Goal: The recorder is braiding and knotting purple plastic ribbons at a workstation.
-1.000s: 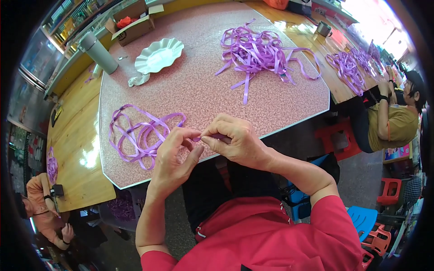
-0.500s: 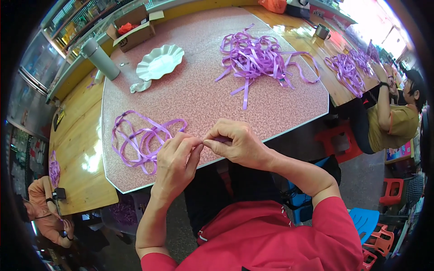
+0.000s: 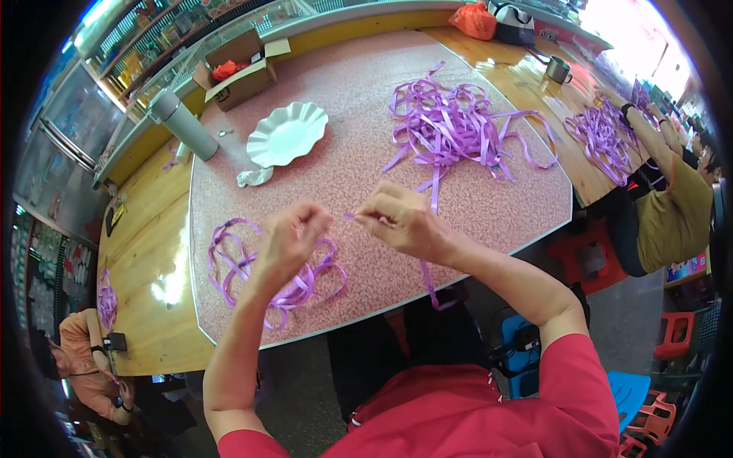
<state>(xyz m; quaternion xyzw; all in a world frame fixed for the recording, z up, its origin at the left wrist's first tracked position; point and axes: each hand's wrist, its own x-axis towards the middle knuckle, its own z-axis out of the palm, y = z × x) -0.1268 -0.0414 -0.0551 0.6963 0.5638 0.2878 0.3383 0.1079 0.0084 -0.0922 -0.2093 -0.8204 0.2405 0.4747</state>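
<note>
Versus half a second ago, we've parted the hands: left hand (image 3: 296, 237) is clear of right hand (image 3: 395, 217), fingertips no longer meeting; a hanging strip (image 3: 429, 285) of purple now shows below the right wrist, past the near edge of the pink table (image 3: 359, 168). Right hand pinches a purple ribbon (image 3: 349, 217) thumb-to-finger over the table, its end poking out leftward; left hand has curled fingers, can't tell if we're gripping anything there; forearms converge from below, left one partly covering the purple loops (image 3: 242, 264).
</note>
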